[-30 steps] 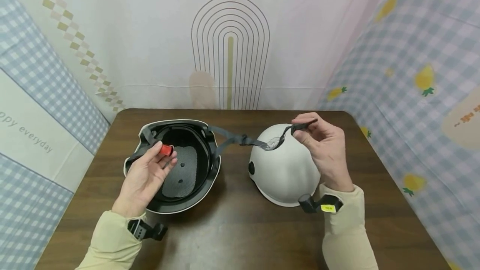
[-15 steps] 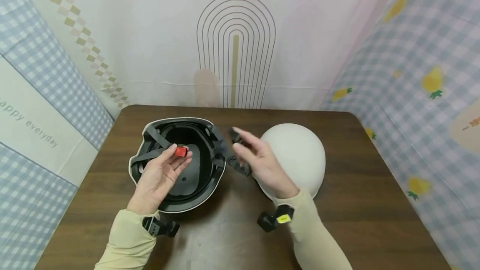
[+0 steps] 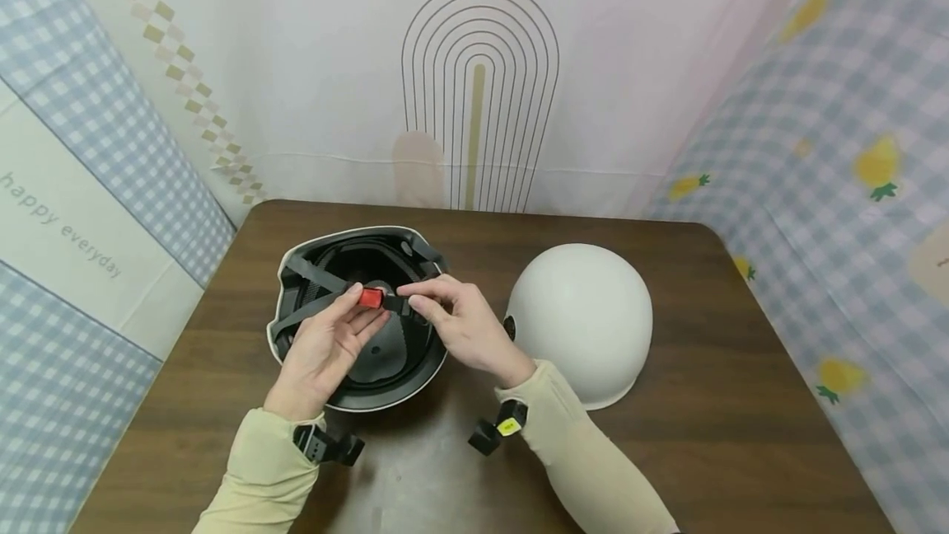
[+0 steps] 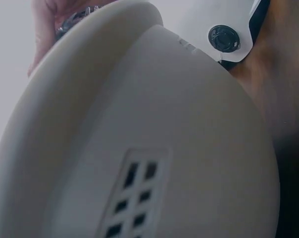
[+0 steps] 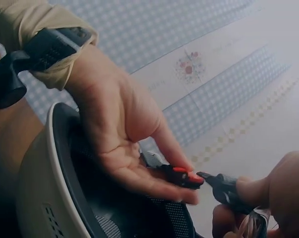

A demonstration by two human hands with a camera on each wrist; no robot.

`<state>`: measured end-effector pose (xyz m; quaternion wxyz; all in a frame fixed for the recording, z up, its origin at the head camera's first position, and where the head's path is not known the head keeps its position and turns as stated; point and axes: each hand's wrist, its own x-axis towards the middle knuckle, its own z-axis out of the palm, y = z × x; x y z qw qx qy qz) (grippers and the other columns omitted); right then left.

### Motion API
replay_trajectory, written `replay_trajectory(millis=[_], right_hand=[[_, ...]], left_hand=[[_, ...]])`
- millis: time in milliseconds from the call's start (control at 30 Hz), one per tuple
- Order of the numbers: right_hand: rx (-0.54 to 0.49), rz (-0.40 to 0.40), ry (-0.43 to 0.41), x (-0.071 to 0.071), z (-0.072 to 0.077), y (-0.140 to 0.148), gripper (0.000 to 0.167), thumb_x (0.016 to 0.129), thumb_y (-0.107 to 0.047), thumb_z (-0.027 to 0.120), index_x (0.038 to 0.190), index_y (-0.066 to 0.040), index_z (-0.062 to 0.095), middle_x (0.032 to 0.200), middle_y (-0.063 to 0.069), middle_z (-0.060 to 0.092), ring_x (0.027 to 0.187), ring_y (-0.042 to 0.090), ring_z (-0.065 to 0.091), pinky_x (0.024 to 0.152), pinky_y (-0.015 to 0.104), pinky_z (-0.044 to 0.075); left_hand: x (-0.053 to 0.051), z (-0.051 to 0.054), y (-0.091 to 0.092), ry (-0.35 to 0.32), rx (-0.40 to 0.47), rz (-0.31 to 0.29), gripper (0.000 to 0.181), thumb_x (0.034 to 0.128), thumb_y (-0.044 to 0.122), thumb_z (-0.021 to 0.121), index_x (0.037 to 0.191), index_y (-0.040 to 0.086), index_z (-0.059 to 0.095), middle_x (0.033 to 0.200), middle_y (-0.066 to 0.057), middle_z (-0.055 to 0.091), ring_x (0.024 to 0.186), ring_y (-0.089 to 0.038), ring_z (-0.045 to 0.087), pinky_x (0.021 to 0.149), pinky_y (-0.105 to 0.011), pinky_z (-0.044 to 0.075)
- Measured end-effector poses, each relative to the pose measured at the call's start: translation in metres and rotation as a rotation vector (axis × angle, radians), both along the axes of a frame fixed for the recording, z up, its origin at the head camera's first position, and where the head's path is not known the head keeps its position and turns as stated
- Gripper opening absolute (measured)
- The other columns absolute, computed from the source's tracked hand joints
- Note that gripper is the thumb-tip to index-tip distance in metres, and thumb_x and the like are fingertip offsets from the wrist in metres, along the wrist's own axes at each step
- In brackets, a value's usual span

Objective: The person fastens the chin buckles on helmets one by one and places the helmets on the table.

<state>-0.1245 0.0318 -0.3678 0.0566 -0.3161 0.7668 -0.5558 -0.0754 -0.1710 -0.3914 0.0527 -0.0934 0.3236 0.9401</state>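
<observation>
My left hand pinches a red-and-black buckle half on the grey straps of an upturned white helmet with a black lining. From the right, my right hand pinches the black buckle half. In the right wrist view, its prongs point at the mouth of the red half, right up against it; whether they enter I cannot tell. Clear wrap hangs below the right fingers. The upturned helmet's vented shell fills most of the left wrist view.
A second white helmet sits dome up to the right, with a black round knob on its side. Both rest on a brown wooden table. Patterned cloths hang behind and at the sides.
My right hand has come left from above the second helmet, bringing the black buckle half to the red one. The left hand keeps its grip on the red half.
</observation>
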Motion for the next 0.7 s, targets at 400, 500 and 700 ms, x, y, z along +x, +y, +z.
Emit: replay_trajectory(millis=[400, 500, 700], right_hand=[[0.047, -0.021, 0.017, -0.0022, -0.0003, -0.0019, 0.022, 0.098, -0.018, 0.059, 0.116, -0.012, 0.072, 0.084, -0.001, 0.056, 0.071, 0.013, 0.052, 0.062, 0.026, 0.044], [0.048, -0.019, 0.012, -0.0024, -0.0005, -0.0019, 0.023, 0.099, -0.019, 0.059, 0.116, -0.013, 0.072, 0.084, -0.001, 0.055, 0.071, 0.013, 0.052, 0.061, 0.027, 0.044], [0.042, -0.015, 0.006, -0.0027, -0.0007, -0.0025, 0.023, 0.099, -0.020, 0.058, 0.117, -0.014, 0.071, 0.084, 0.000, 0.054, 0.070, 0.014, 0.051, 0.060, 0.027, 0.043]], left_hand=[[0.0002, 0.0024, 0.0014, 0.000, -0.012, 0.006, 0.015, 0.0982, 0.011, 0.058, 0.098, 0.002, 0.070, 0.095, -0.009, 0.070, 0.091, -0.022, 0.069, 0.090, -0.039, 0.051], [-0.0001, 0.0027, 0.0007, -0.003, -0.010, 0.005, 0.015, 0.0981, 0.011, 0.058, 0.098, 0.002, 0.071, 0.095, -0.009, 0.069, 0.092, -0.022, 0.068, 0.091, -0.039, 0.051], [-0.0007, 0.0031, -0.0002, -0.005, -0.009, -0.003, 0.016, 0.0984, 0.012, 0.058, 0.098, 0.003, 0.070, 0.096, -0.009, 0.069, 0.092, -0.022, 0.068, 0.091, -0.039, 0.051]])
